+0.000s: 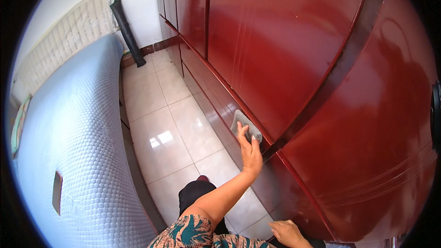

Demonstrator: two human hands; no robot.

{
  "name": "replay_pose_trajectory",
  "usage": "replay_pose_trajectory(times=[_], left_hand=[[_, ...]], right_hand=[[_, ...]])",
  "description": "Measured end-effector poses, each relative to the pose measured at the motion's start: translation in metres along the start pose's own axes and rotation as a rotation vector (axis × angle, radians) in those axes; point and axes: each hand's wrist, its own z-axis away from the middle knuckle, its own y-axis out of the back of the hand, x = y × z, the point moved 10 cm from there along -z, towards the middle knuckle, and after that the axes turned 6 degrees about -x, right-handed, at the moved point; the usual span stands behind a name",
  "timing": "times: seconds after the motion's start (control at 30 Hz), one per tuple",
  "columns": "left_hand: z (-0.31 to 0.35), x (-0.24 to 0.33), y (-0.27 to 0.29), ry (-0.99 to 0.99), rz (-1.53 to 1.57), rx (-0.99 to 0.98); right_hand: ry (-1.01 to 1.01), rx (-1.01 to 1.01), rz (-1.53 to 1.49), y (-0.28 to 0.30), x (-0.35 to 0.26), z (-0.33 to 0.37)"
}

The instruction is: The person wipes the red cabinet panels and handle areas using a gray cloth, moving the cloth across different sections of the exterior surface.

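Observation:
My left hand (pixel 250 151) reaches forward and presses a grey cloth (pixel 240 118) against the glossy dark red wardrobe (pixel 275 55), just under its long raised ledge. The fingers lie over the cloth, and part of it shows beyond them. Low at the right, near the base of the wardrobe, my right hand (pixel 288 233) hangs with its fingers loosely apart and nothing visible in it.
A bed with a light blue quilted cover (pixel 87 133) and pale padded headboard (pixel 69 23) stands on the left. On it lies a phone-like flat object (pixel 57 193). A black rolled bundle (pixel 127 32) leans in the far corner. Pale floor tiles (pixel 170 124) run between bed and wardrobe.

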Motion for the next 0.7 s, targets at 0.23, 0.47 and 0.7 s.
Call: replay_pose_trajectory(times=[0.23, 0.47, 0.7], left_hand=[[-0.115, -0.038, 0.025, 0.034, -0.17, 0.201], [-0.228, -0.074, 0.066, 0.146, 0.046, 0.117], [-0.231, -0.114, 0.09, 0.122, 0.068, 0.154]], right_hand=[[-0.261, -0.335, 0.031, -0.103, 0.086, 0.023], [-0.242, -0.341, -0.314, -0.16, 0.139, 0.031], [-0.428, -0.405, -0.388, -0.129, 0.154, 0.036]])
